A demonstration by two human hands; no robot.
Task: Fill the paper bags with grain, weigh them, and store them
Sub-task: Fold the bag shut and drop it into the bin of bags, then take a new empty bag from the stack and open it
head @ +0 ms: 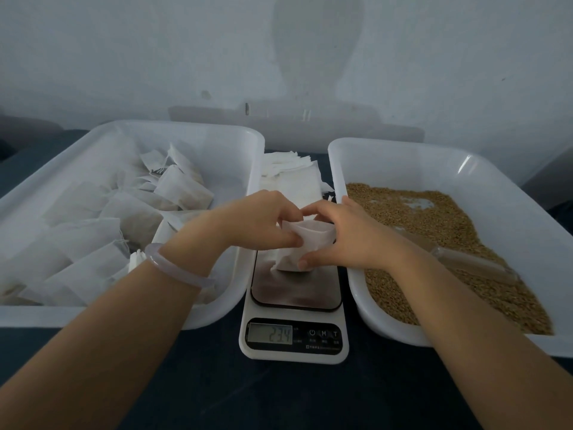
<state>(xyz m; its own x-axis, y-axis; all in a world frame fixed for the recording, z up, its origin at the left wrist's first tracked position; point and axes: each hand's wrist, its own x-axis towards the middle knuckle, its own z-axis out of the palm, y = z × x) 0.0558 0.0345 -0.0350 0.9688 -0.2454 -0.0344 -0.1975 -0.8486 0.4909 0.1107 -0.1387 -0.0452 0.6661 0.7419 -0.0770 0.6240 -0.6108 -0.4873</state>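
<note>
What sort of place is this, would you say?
Probably a small hand-packing workstation: a digital scale with a paper bag on it stands between a white tub of loose grain and a second tub of filled bags, against a bare wall.

The light is dim and bluish. A soft shadow [316,51] lies on the wall [449,57], and the edges curve slightly.

Hidden and cut off around the scale

The left hand [263,218] and right hand [350,237] cover the mouth of the paper bag [294,259], so its contents cannot be seen. The bag hides part of the platform of the scale [294,356]. The left tray [93,315] and right tray [387,324] run off the sides, and both forearms run off the bottom. The scoop [471,262] is blurred. The print under the scale's buttons is too small to read.
</note>
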